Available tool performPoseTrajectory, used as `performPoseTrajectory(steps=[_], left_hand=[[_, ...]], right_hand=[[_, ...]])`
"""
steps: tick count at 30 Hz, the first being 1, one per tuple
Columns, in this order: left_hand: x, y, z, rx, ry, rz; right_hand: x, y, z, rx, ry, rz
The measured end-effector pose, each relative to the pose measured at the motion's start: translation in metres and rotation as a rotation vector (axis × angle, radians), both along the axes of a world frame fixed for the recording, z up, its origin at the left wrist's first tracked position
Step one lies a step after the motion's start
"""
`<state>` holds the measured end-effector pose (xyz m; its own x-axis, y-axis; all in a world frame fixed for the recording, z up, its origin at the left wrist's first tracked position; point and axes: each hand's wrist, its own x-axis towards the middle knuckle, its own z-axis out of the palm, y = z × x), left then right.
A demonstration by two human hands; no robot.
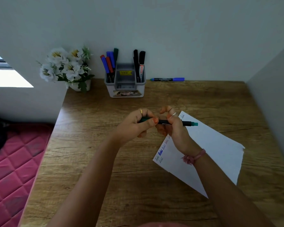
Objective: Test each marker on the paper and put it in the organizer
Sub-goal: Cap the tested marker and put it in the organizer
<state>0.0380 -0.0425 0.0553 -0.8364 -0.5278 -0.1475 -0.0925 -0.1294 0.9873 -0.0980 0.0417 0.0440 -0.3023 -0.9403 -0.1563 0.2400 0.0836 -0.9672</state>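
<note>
We note both grips clamped on one green marker (175, 122): left hand (134, 124) on its cap end, right hand (174, 126) on the barrel. Beneath them, paper (211, 145) bears repeated cursive words; beyond, the organizer (125, 89) carries a yellow price sticker, on a wood-grain tabletop (105, 161) against a pale wall.

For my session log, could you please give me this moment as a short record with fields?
left hand: grips the cap end of the green marker
right hand: grips the marker's barrel
paper: on the table, handwriting along its left edge
organizer: at the wall, markers standing in both side slots
blue marker: lying right of the organizer
</note>
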Motion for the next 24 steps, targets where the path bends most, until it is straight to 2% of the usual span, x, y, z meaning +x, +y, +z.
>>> performPoseTrajectory(steps=[9,12,14,16,19,22,24], left_hand=[[-0.003,0.002,0.003,0.095,0.031,-0.009],[-0.007,0.0,0.012,0.037,0.015,0.048],[-0.013,-0.007,0.021,-0.023,-0.04,0.141],[-0.019,-0.017,0.03,0.008,-0.046,0.269],[-0.02,-0.033,0.042,0.059,-0.025,0.396],[-0.019,-0.056,0.054,-0.067,-0.02,0.504],[-0.018,-0.077,0.064,-0.175,0.016,0.604]], right_hand=[[0.0,-0.007,0.007,-0.03,0.049,0.005],[-0.002,-0.012,0.011,0.02,0.061,-0.055],[-0.001,-0.017,0.011,0.133,0.162,-0.069],[0.0,-0.025,0.011,0.242,0.239,-0.111],[0.001,-0.036,0.013,0.257,0.177,-0.177],[-0.006,-0.044,0.018,0.304,0.119,-0.179],[-0.017,-0.045,0.018,0.334,0.176,-0.187]])
